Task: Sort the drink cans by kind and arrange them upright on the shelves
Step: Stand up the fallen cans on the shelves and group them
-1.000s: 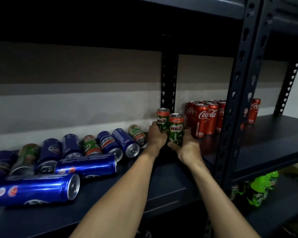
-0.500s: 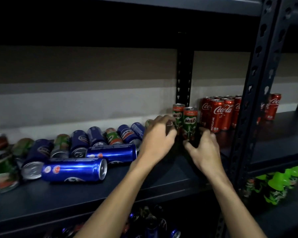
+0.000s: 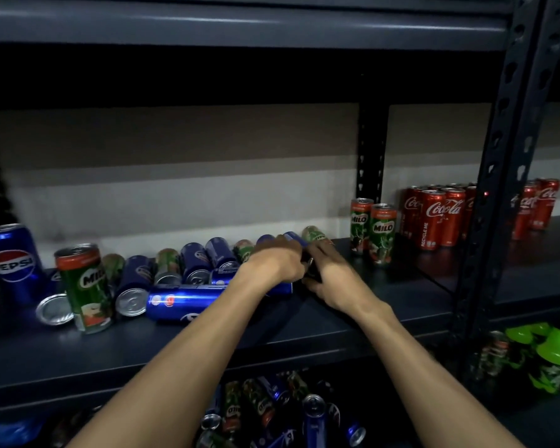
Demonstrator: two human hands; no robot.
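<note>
My left hand (image 3: 277, 265) and right hand (image 3: 332, 274) meet over the row of cans lying on the shelf (image 3: 337, 328). My right fingers are curled round the end of one lying can (image 3: 310, 269); it is too dark to tell its kind. My left fingers bend down over the blue cans beside it, but I cannot tell whether they grip one or only rest there.

Just right of my hands stand two Milo cans (image 3: 372, 231), upright and touching. Further right is the block of upright Coca-Cola cans (image 3: 438, 218): I count at least five left of the rack post (image 3: 498, 189) and two clear ones right of it.

To the left, the back row lies on its side: I make out about four green Milo and five blue Pepsi, some part hidden by my hands. In front of them lie two long blue cans (image 3: 188, 300), end to end. At the far left one Pepsi can (image 3: 12, 257) stands leaning, one Milo can (image 3: 84, 286) stands tilted before it, and one silver can end (image 3: 54, 309) faces me.

On the shelf below lies a mixed heap of cans (image 3: 272, 409), too jumbled to count, with something bright green (image 3: 550, 350) to its right.
</note>
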